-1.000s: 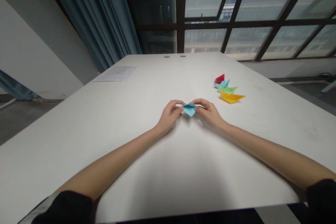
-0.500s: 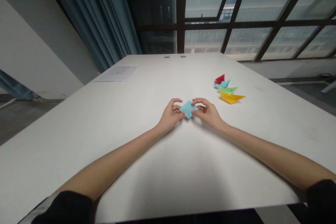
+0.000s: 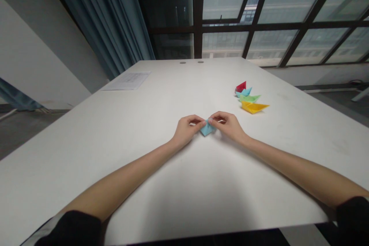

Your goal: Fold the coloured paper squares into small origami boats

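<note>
Between my two hands, just above the white table [image 3: 115, 138], is a piece of folded light-blue paper [image 3: 206, 129]. My left hand [image 3: 187, 128] pinches its upper left side between thumb and fingers. On the upper right, my right hand [image 3: 227, 125] pinches it in the same way. The two thumbs almost meet at the paper's top middle, and the fingertips cover its upper part. Its lower part shows as a downward point.
To the right of my hands stand folded paper boats in a row: yellow [image 3: 253, 107], green [image 3: 249, 98], light blue [image 3: 244, 92] and red [image 3: 241, 86]. A printed sheet [image 3: 127, 80] lies at the far left. Behind the table are a blue curtain [image 3: 115, 19] and windows.
The fingers have closed from the paper's sides to its top, and the hands have come nearer together. The paper has shifted slightly down and shows less of its upper part.
</note>
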Demonstrator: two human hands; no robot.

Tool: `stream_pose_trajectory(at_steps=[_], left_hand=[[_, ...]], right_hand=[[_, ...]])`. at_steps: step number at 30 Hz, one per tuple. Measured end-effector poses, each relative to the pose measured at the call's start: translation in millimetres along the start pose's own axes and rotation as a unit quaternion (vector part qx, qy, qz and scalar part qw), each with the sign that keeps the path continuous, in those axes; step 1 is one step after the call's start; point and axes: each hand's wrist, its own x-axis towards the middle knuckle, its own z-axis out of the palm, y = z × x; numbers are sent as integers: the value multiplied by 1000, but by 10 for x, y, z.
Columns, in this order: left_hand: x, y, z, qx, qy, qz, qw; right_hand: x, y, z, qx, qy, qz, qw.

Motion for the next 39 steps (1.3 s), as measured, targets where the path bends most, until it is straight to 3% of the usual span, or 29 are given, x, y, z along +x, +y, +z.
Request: stream_pose_trajectory(at_steps=[5,12,16,24,33,39], left_hand=[[20,-23,0,-12,36,2,999],[56,7,-17,-121,105,-21,987],[46,-33,-12,-165,72,-26,983],[17,-111,17,-210,-69,-85,971],[-26,-76,29,-187,-39,-62,980],[-38,-39,39,-161,-74,-31,984]], right_hand=[[6,26,-19,-48,2,-17,999],[19,15,-57,-92,6,-16,996],[32,33,-79,-105,27,-27,994],[28,15,-103,-119,36,-46,991],[-20,-91,-105,-233,-23,-160,959],[16,-87,-149,-293,-53,-174,939]])
